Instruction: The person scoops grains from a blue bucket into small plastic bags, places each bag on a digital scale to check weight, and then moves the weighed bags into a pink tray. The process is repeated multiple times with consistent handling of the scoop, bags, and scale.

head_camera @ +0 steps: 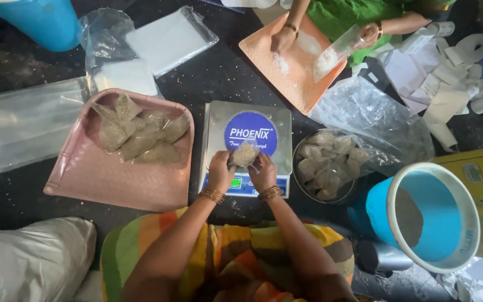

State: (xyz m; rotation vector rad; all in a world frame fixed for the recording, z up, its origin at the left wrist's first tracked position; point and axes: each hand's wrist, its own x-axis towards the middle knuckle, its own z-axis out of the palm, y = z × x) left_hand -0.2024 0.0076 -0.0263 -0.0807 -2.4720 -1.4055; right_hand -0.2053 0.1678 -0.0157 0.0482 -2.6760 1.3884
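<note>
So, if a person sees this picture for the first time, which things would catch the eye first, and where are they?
Probably the two hands at the centre: the left hand and right hand hold a small clear pouch of brownish powder over a weighing scale. Left of it, a pink tray carries filled pouches; right, a blue bucket lies tilted with powder inside. At the top, another person works over an orange tray.

One head-worn view, straight down, close over the weighing scale (floor-level workspace around).
</note>
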